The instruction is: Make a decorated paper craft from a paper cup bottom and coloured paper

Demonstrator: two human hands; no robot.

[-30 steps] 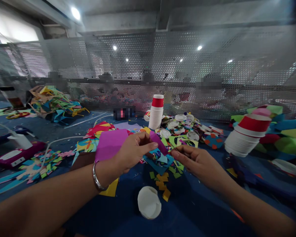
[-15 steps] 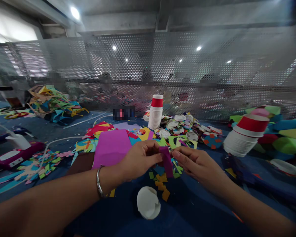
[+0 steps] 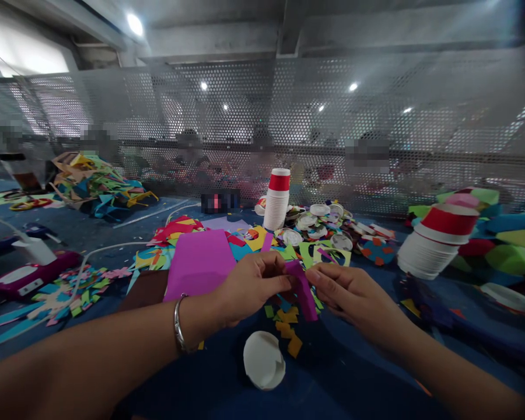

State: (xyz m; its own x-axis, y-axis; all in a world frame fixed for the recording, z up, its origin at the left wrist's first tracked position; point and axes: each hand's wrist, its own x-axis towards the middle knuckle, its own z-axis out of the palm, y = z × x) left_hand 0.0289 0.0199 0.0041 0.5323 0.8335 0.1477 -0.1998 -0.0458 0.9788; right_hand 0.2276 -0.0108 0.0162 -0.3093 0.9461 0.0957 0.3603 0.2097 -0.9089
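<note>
A narrow purple paper strip [image 3: 305, 294] hangs between my hands, its lower end slanting to the right. My left hand [image 3: 256, 286] pinches its upper part between thumb and fingers. At the strip's right edge, my right hand [image 3: 347, 289] is closed with thumb and fingertips pressed against the paper. Just below lie small orange paper pieces [image 3: 289, 329] and some green scraps. A cut-down white paper cup [image 3: 263, 360] rests on the blue table in front of me, its opening facing up. Left of my left hand is a large purple paper sheet [image 3: 199, 262].
Stacked paper cups [image 3: 276, 204] stand at centre back, and another stack [image 3: 433, 242] leans at the right. Behind the scraps lies a pile of decorated discs [image 3: 319, 221]. A magenta power strip [image 3: 30, 274], scissors [image 3: 30, 204] and a heap of paper cut-outs [image 3: 91, 181] are at the left.
The purple strip's lower end has swung to the right. My right hand's fingertips have come up against the strip, while my left hand has hardly moved.
</note>
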